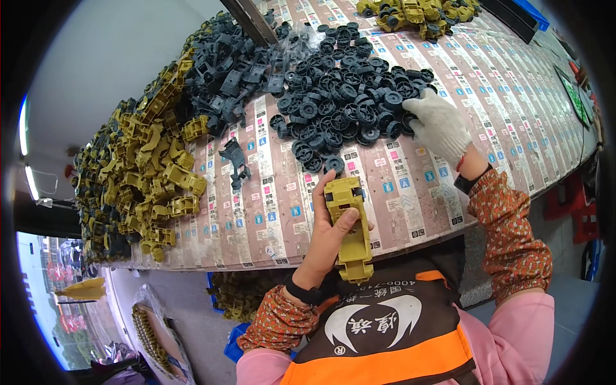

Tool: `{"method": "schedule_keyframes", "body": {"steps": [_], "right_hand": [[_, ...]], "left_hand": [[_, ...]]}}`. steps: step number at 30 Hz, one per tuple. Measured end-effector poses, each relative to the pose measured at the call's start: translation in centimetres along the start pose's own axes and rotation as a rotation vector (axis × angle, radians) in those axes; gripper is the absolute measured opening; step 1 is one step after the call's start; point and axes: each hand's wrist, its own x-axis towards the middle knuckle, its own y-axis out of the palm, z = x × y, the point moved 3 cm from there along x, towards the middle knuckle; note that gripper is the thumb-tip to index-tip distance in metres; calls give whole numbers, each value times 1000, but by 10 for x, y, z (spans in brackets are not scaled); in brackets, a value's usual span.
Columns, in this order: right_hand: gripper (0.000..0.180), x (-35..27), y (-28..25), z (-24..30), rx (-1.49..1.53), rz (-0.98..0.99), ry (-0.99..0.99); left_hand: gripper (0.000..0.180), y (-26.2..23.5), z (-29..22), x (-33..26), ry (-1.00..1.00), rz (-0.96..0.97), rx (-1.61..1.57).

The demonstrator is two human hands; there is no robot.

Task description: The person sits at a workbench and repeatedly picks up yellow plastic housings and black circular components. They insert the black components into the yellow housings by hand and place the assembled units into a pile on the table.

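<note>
My bare left hand (330,234) is closed round a mustard-yellow toy vehicle body (353,237), its thumb lying across the upper face. The body is held lengthwise over the table's near edge. My right hand (439,122), in a pale knitted glove, is at the right side of a heap of dark grey toy wheels (346,96). Its fingers are curled at a toy wheel (408,123) on the heap's edge; the fingertips are partly hidden. One loose wheel (334,165) lies just beyond the yellow body.
Yellow toy parts (144,154) are piled on the left, beside dark grey toy parts (237,64). A single dark part (236,163) lies apart from them. Several yellow vehicles (420,16) sit at the far side. A metal post (250,20) rises behind the wheels. The table (282,234) has a patterned covering.
</note>
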Motion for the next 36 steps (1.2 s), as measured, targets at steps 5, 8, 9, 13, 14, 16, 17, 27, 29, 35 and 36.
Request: {"method": "schedule_keyframes", "body": {"steps": [5,8,9,13,14,16,17,27,29,35,36], "right_hand": [[15,0,0,10,-173,85,-129],[14,-4,-3,21,-181,42,-149],[14,-6,-4,23,-150,14,-140],[16,-34,-23,48,105,74,-8],[16,-43,-25,55,247,120,45],[20,-64,-22,67,433,92,41],[20,-67,-20,68,366,90,9],[16,-71,-18,36,326,99,56],[16,-70,-17,42,281,142,26],[16,-73,-7,58,143,257,-98],[16,-73,-8,60,133,268,-101]], "left_hand": [[75,-4,-2,-3,16,-79,-48],[78,-7,-3,-5,5,-110,-165],[78,-8,-5,-6,3,-121,-201],[81,-9,-9,-8,31,-171,-263],[81,-7,-11,-8,16,-189,-264],[81,-13,-6,-4,11,-204,-293],[81,-16,-4,-3,9,-211,-308],[74,-24,5,-7,33,-261,-311],[74,-23,5,-7,27,-265,-308],[75,-18,-1,-10,27,-270,-287],[76,-19,-1,-10,32,-272,-292]]}}
